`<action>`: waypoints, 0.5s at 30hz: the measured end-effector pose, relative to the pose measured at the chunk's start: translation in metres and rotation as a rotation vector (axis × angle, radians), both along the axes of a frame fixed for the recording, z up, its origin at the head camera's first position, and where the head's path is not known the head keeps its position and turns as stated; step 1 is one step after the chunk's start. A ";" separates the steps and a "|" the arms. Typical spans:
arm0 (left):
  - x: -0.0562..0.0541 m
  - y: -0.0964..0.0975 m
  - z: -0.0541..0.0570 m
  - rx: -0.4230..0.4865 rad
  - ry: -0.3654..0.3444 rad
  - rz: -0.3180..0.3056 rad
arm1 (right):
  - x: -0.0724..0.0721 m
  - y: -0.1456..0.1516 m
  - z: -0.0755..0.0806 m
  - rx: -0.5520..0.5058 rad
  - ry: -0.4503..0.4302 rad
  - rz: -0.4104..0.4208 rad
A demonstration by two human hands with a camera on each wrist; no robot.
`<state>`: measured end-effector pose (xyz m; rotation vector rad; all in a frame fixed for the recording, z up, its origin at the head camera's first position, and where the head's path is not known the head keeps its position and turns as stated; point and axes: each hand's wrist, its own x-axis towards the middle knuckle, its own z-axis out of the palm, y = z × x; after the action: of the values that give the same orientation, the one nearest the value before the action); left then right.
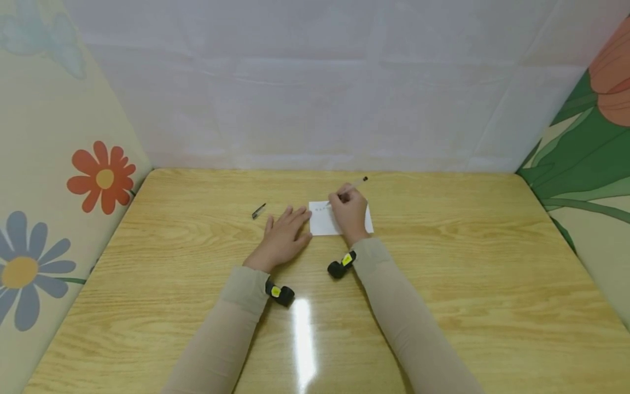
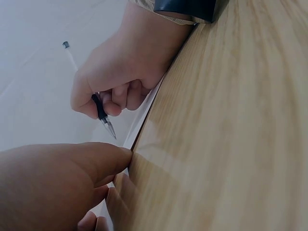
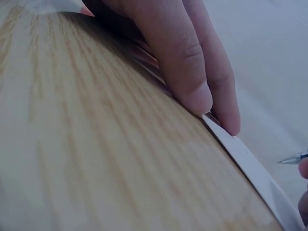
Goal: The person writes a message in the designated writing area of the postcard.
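A small white sheet of paper point(image 1: 323, 223) lies on the table with a short row of faint marks near its top edge. My right hand point(image 1: 350, 214) pinches a pen point(image 1: 357, 183) with a clear barrel and a dark grip, its upper end leaning away to the right. In the right wrist view the pen's metal tip point(image 3: 290, 159) appears slightly above the sheet. At the paper's left edge, my left hand point(image 1: 284, 236) rests on the table with fingers extended, its thumb and fingertips touching the sheet. Part of the paper is hidden under the right hand.
To the left of the left hand lies a dark-tipped pen cap point(image 1: 258, 210). The wooden table point(image 1: 458, 262) spreads around both arms, with a white cloth backdrop point(image 1: 315, 109) behind it. Flower-painted panels point(image 1: 44, 164) stand at the sides.
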<state>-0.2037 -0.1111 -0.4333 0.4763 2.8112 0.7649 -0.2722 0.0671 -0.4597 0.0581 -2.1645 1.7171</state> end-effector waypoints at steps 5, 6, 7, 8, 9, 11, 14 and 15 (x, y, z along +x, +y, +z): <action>0.000 0.001 -0.001 -0.003 -0.006 0.000 | 0.001 0.003 -0.001 -0.028 0.039 0.003; 0.000 0.001 -0.001 -0.002 -0.007 0.000 | 0.001 0.004 -0.002 -0.033 0.042 0.001; 0.000 0.001 -0.001 -0.001 -0.006 0.000 | 0.001 0.005 -0.002 -0.039 0.043 0.000; 0.000 0.001 -0.001 0.001 -0.007 0.001 | 0.000 0.006 -0.002 -0.044 0.041 -0.001; 0.000 0.001 -0.001 0.003 -0.007 0.002 | 0.000 0.007 -0.002 -0.050 0.038 -0.001; 0.000 0.000 -0.001 0.004 -0.006 0.003 | -0.002 0.009 -0.002 -0.065 0.030 0.004; -0.001 0.000 0.000 0.005 -0.007 0.004 | -0.003 0.011 -0.001 -0.077 0.011 0.037; -0.001 0.000 0.000 0.005 -0.007 0.003 | -0.003 0.011 -0.001 -0.077 0.005 0.052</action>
<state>-0.2045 -0.1113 -0.4334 0.4695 2.8052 0.7723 -0.2748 0.0781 -0.4603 0.0992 -2.1091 1.8254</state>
